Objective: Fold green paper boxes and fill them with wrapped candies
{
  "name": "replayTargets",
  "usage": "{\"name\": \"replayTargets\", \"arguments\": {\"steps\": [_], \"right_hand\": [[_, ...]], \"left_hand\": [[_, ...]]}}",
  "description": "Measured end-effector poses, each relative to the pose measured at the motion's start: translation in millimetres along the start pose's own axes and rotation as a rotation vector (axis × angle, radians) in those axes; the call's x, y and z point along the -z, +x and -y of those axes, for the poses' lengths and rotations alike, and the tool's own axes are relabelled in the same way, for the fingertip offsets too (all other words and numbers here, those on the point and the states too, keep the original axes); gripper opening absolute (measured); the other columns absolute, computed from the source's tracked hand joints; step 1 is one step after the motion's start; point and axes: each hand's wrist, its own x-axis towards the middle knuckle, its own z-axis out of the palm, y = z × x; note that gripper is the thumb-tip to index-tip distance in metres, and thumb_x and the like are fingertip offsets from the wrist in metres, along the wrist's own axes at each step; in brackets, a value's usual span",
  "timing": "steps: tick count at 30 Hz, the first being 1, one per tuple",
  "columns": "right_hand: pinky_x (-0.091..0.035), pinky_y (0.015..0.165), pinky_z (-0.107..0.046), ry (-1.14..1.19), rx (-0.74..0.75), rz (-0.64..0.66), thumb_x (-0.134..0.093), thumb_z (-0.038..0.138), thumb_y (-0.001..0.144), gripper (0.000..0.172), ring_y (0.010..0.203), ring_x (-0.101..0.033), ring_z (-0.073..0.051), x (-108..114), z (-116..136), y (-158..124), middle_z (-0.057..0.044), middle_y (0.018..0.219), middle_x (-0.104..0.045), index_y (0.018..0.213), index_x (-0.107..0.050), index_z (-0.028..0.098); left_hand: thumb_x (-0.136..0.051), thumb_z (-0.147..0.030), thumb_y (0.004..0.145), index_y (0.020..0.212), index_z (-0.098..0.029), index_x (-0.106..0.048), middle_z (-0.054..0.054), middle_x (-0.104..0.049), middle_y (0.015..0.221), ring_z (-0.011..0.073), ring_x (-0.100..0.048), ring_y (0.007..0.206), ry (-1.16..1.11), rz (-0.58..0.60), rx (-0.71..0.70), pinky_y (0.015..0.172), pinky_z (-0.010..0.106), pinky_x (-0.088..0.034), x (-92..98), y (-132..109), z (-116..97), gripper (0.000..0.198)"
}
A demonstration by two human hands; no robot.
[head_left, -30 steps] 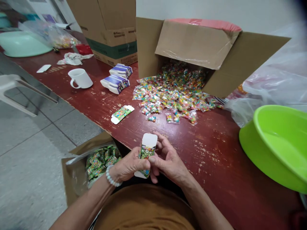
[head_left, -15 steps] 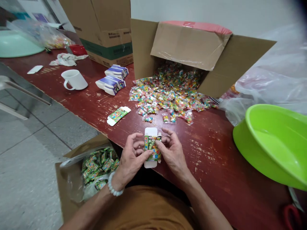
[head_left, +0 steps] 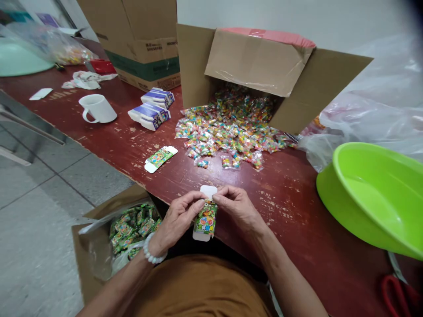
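Observation:
A small green printed candy box is held upright in front of me at the table's near edge, its white end flaps sticking out at top and bottom. My left hand pinches its upper left corner between thumb and fingers. At the upper right corner, my right hand grips it beside the top flap. Another green box lies flat on the table to the left. Beyond my hands, clear packets of colourful candy spill from a large cardboard carton.
A carton of green packed boxes stands low at my left. On the red table are a white mug, purple-and-white box bundles and a lime-green basin at right. Another tall carton stands behind.
Both hands have moved up to the box's top corners, thumbs now beside the top flap. The box hangs slightly lower and more of its printed front shows.

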Motion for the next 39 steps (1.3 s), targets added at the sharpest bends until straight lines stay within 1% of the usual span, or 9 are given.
{"name": "replayTargets", "arguments": {"steps": [5,9,12,15,19,24,29,33,39], "right_hand": [[-0.049,0.071,-0.028,0.035,-0.038,0.017,-0.085,0.033,0.070,0.029,0.071,-0.062,-0.015,-1,2,0,0.000,0.079,-0.070,0.093,-0.071,0.021],[-0.047,0.069,-0.030,-0.329,0.244,-0.036,-0.073,0.027,0.080,0.007,0.071,-0.059,-0.016,-6,3,-6,-0.002,0.076,-0.066,0.077,-0.073,0.021],[-0.048,0.066,-0.031,-0.455,0.378,-0.083,-0.067,0.026,0.085,0.008,0.069,-0.058,-0.017,-8,4,-10,-0.002,0.074,-0.063,0.081,-0.074,0.024],[-0.052,0.072,-0.034,-0.470,0.356,0.016,-0.065,0.031,0.089,0.012,0.077,-0.064,-0.019,-8,5,-11,-0.005,0.084,-0.070,0.086,-0.075,0.024],[-0.054,0.062,-0.031,-0.371,0.185,0.082,-0.066,0.036,0.089,0.017,0.059,-0.065,-0.014,-9,7,-8,-0.007,0.100,-0.075,0.083,-0.071,0.021],[-0.049,0.046,-0.023,-0.222,0.006,0.088,-0.072,0.036,0.082,0.021,0.046,-0.063,-0.012,-13,11,-1,-0.001,0.068,-0.070,0.088,-0.070,0.017],[-0.049,0.041,-0.024,0.017,-0.094,0.080,-0.080,0.042,0.075,0.030,0.043,-0.062,-0.014,-15,11,0,0.000,0.062,-0.068,0.081,-0.066,0.016],[-0.051,0.046,-0.026,-0.076,-0.033,0.112,-0.077,0.043,0.080,0.027,0.049,-0.064,-0.014,-12,11,-1,-0.002,0.071,-0.070,0.084,-0.068,0.018],[-0.054,0.070,-0.032,-0.402,0.213,0.211,-0.060,0.037,0.094,0.020,0.070,-0.063,-0.014,-10,14,-8,-0.005,0.099,-0.068,0.087,-0.073,0.023]], "left_hand": [[-0.068,-0.035,0.087,0.099,-0.019,-0.070,0.004,-0.072,0.097,0.0194,-0.064,0.090,-0.085,-0.023,-0.002,0.082,0.027,-0.049,-3.8,0,1,0.020],[-0.080,-0.035,0.078,0.117,-0.025,-0.053,-0.002,-0.069,0.087,0.0133,-0.064,0.075,-0.416,-0.106,0.148,0.069,0.021,-0.051,-8.5,-2,6,0.048],[-0.071,-0.049,0.084,0.120,-0.022,-0.052,0.004,-0.070,0.090,0.0154,-0.067,0.067,-0.574,0.056,0.320,0.060,0.024,-0.053,-11.4,-4,8,0.049],[-0.055,-0.062,0.090,0.124,-0.017,-0.056,0.006,-0.070,0.080,0.0161,-0.065,0.051,-0.607,0.165,0.412,0.047,0.025,-0.050,-15.5,-5,10,0.057],[-0.052,-0.065,0.090,0.131,-0.019,-0.056,0.005,-0.069,0.078,0.0133,-0.062,0.046,-0.565,0.102,0.410,0.043,0.021,-0.044,-20.7,-5,9,0.063],[-0.045,-0.072,0.089,0.112,-0.013,-0.068,0.007,-0.069,0.077,0.0116,-0.060,0.047,-0.413,0.080,0.360,0.047,0.022,-0.045,-22.5,-4,5,0.068],[-0.044,-0.073,0.089,0.109,-0.012,-0.069,0.008,-0.070,0.074,0.0114,-0.058,0.047,-0.383,0.119,0.314,0.047,0.022,-0.045,-18.1,-2,10,0.070],[-0.048,-0.069,0.090,0.127,-0.013,-0.063,0.007,-0.069,0.073,0.0117,-0.058,0.049,-0.385,0.127,0.296,0.047,0.021,-0.045,-14.9,-1,13,0.069],[-0.055,-0.066,0.088,0.143,-0.018,-0.050,0.004,-0.067,0.074,0.0123,-0.059,0.052,-0.446,0.058,0.331,0.048,0.021,-0.046,-19.2,0,13,0.073]]}}
